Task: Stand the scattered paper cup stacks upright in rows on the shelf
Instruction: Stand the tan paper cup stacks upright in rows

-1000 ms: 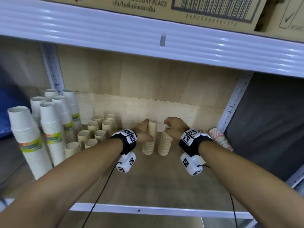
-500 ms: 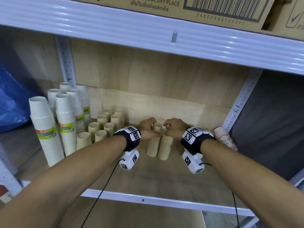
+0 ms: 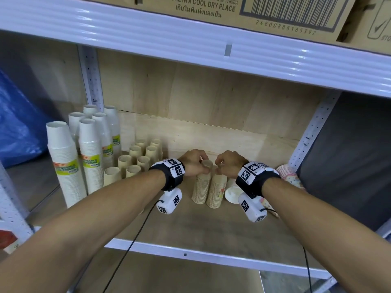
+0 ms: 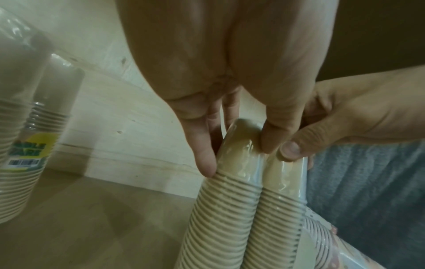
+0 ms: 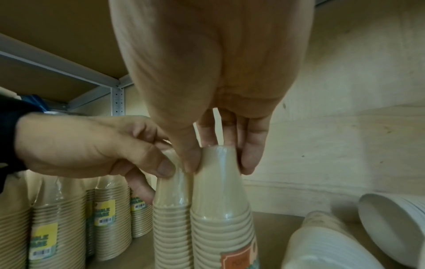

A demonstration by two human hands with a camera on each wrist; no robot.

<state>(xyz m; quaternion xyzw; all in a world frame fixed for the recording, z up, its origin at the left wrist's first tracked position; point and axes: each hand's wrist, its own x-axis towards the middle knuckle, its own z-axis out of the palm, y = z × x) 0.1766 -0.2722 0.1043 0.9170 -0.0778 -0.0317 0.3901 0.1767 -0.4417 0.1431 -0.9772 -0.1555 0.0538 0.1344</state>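
Two wrapped tan paper cup stacks stand upright and touching in the middle of the shelf. My left hand pinches the top of the left stack between thumb and fingers. In the left wrist view that stack's top sits between my fingers. My right hand grips the top of the right stack, which bears an orange label low on its side. The two hands nearly touch each other.
Tall white cup stacks and rows of short tan stacks stand at the left. A white stack and a pink patterned stack lie on their sides at the right. The upper shelf beam hangs overhead.
Both hands have drawn in to the tops of the two tan stacks, which stay upright side by side. The head view has shifted left.
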